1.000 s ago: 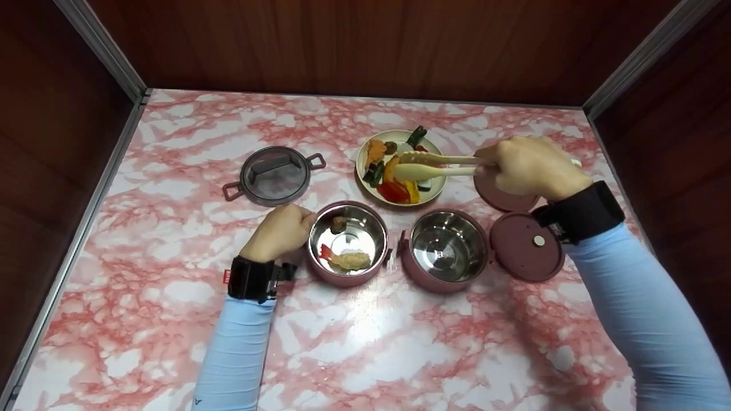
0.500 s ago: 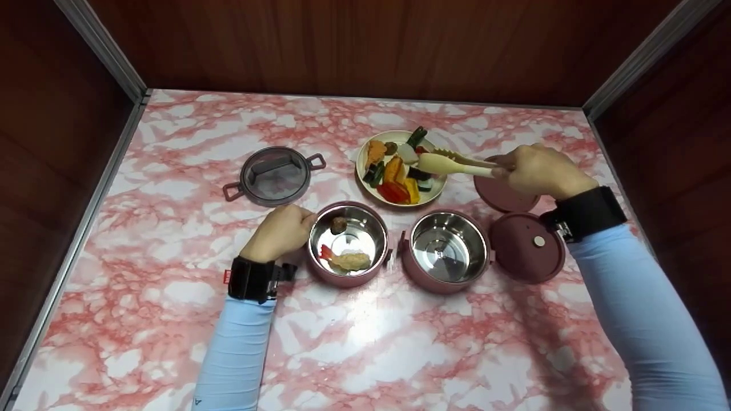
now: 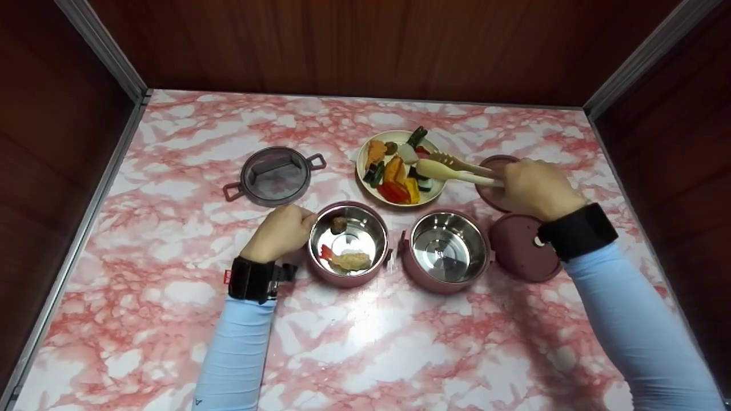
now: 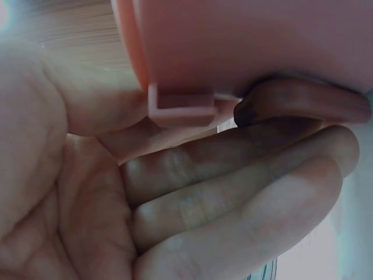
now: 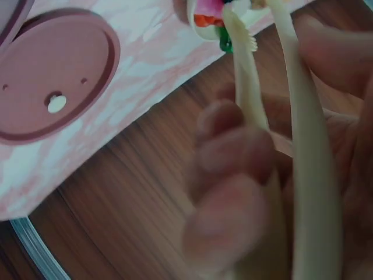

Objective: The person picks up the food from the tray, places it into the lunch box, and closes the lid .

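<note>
Here your right hand (image 3: pixel 534 188) sits at the right of the head view, fingers curled round the handles of the cream tongs (image 3: pixel 454 168), which reach leftward so that their tips lie over the right part of the plate (image 3: pixel 365 174) of mixed food. The two tong arms stand slightly apart at the tips; whether they hold a piece, you cannot tell from this angle. In the right wrist view the fingers (image 5: pixel 233 157) wrap the tongs (image 5: pixel 291 134) close to the lens, and the tips end at the colourful food at the top edge of the frame.

Your left hand (image 3: pixel 280 231) is just left of centre, fingers curled against the outer wall of the left pink container (image 3: pixel 348 240). The left wrist view shows those fingers (image 4: pixel 233 192) bent round the pink wall (image 4: pixel 245 41) beside a small square clip. Inside that steel-lined container lie a shrimp-like piece (image 3: pixel 345 260) and a small brown piece (image 3: pixel 338 224).

Just to its right stands a second pink container (image 3: pixel 448 248) with a bare steel inside. Two pink lids lie at the right: one (image 3: pixel 522 248) touching the second container's right side, the other (image 3: pixel 494 188) further up, partly under your right hand. A grey-tinted lid with two handles (image 3: pixel 274 174) rests in the upper left of the pink marble table (image 3: pixel 171 274), well apart from the rest.
</note>
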A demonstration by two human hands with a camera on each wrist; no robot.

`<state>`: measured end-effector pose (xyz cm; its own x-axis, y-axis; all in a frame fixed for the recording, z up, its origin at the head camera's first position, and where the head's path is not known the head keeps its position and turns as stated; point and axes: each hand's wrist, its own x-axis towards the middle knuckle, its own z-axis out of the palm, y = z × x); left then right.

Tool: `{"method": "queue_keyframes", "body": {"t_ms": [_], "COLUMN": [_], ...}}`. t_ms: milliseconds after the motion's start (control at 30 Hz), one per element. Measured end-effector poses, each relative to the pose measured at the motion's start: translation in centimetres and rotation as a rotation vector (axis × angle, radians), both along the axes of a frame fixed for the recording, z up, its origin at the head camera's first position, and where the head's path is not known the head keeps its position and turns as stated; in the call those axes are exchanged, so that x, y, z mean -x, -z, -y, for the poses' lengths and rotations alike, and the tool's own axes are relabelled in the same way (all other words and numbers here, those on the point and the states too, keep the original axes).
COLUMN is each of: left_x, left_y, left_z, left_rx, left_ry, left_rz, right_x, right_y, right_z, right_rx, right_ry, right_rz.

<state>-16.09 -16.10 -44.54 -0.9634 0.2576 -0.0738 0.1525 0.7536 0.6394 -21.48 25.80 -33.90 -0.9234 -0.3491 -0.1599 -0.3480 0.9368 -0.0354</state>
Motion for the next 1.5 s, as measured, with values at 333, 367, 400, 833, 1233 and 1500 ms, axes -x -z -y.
{"method": "queue_keyframes", "body": {"t_ms": [333,367,400,833,1233,1500], "left_x": [0.1,0.1,0.1,0.1,0.1,0.0], "left_y": [0.1,0.1,0.1,0.1,0.1,0.0], "left_z": [0.0,0.0,0.0,-0.1,-0.2,-0.3], "left_rx": [0.017,0.019,0.021,0.011,0.009,0.021], "left_ry": [0.012,0.013,0.014,0.007,0.013,0.004], "left_rz": [-0.018,-0.025,-0.028,-0.018,-0.027,-0.035], "right_x": [-0.6,-0.6,-0.5,0.5,0.4,0.2], "right_y": [1.0,1.1,1.3,2.7,3.1,2.5], "right_z": [-0.4,-0.4,-0.4,-1.7,-1.9,-1.0], "right_rx": [-0.007,-0.014,-0.019,0.078,0.066,0.058], "right_ry": [-0.02,-0.021,-0.026,-0.048,-0.135,-0.283], "right_rz": [-0.01,0.009,0.021,0.022,-0.287,-0.498]}}
